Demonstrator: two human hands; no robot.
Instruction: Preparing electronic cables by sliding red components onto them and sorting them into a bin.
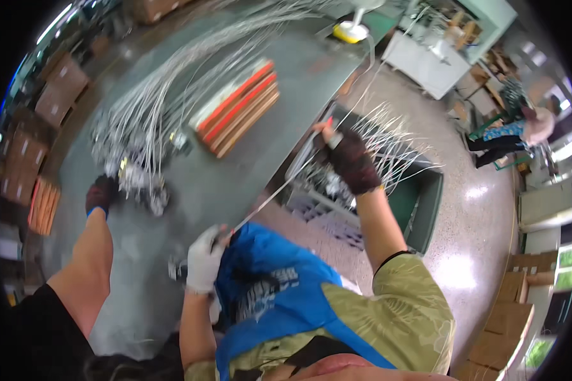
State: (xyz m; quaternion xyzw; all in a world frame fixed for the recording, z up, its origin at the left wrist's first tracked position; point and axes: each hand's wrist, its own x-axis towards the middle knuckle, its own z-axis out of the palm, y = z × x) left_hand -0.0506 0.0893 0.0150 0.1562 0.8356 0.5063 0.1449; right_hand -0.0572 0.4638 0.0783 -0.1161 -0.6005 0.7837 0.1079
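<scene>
My left hand (203,259), in a white glove, is closed on a pale cable (267,202) in front of the blue apron. A blurred metallic piece (177,269) shows beside that hand, over the table; whether it joins the cable I cannot tell. My right hand (351,159), in a dark glove with bare fingertips, is raised above a dark green crate (429,206) of wires. Its fingers are pinched at the cable's upper stretch, near a small red-orange bit. The cable runs slantwise between both hands, past the table edge.
A co-worker's dark-gloved hand (102,192) touches a bundle of white cables (156,114) with metallic ends on the grey-green table (229,184). Red-edged boards (238,108) are stacked there. A yellow-and-white device (351,30) stands at the far end. Another person (521,130) is farther right.
</scene>
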